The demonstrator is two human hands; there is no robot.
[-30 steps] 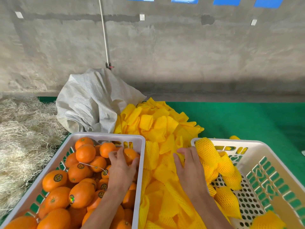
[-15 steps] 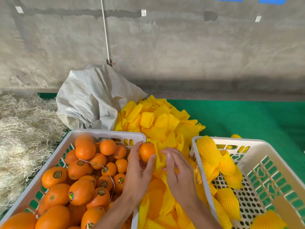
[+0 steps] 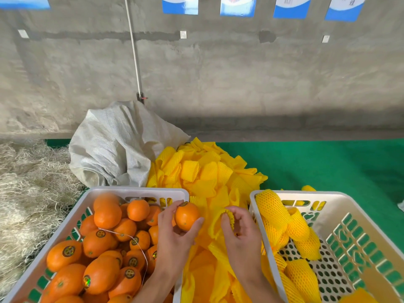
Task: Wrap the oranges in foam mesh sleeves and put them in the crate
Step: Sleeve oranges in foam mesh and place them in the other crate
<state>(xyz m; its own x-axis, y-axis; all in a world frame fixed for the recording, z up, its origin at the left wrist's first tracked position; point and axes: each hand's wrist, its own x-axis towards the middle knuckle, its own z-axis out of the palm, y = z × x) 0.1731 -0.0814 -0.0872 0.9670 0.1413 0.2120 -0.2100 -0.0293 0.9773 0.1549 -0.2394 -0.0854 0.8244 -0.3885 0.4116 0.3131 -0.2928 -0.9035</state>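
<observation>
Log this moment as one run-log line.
stage: sleeving | left hand: holds bare orange | right hand: opening foam sleeve | right crate: wrapped oranges inside

Sack point(image 3: 118, 147): white woven, crumpled against wall.
Straw point(image 3: 28, 193): heaped at left.
Wall point(image 3: 218, 73): bare concrete, blue-white signs point(image 3: 237, 6) above.

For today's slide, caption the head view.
Left hand holds an orange; right hand opens a sleeve between two crates.

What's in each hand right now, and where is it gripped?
Left hand grips a bare orange around its sides with fingertips. Right hand pinches a yellow foam mesh sleeve at its open end.
</observation>
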